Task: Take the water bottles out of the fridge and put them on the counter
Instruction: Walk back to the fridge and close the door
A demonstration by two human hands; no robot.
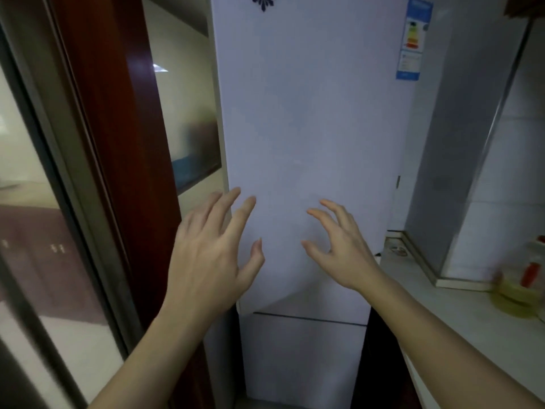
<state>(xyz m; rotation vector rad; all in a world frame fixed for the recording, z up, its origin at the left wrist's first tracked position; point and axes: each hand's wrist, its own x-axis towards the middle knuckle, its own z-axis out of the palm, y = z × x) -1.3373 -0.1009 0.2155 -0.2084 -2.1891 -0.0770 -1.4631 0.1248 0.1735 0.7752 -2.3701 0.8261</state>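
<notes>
So both hands are up in front of the fridge (309, 143), and neither grip has anything in it. The left hand (209, 255) is spread wide with the fingers straight, sitting over the left edge of the upper fridge door. The right hand (339, 246) is a bit to the right of it, fingers loosely bent and fanned out, holding nothing, in front of the lower middle of that same door. Can't really tell if either one is actually touching the door or just hovering close to it.

The fridge itself is a tall white two-door unit, and both doors are shut. The seam between the upper door and the lower door (303, 358) runs just below the hands. So no water bottles are visible anywhere, whatever is in there is behind the closed door. There's a dark flower decal (263, 1) at the top of the door and an energy label (414, 39) stuck at the top right corner.

The worktop (442, 314) is on the right, pale, running from near the fridge's right side toward the camera. Far right on it there's a blurry yellowish bowl (514, 302) with something red (530, 274) standing just behind it. On the left is a dark red wooden door frame (118, 143) and a glass sliding door (35, 202).
</notes>
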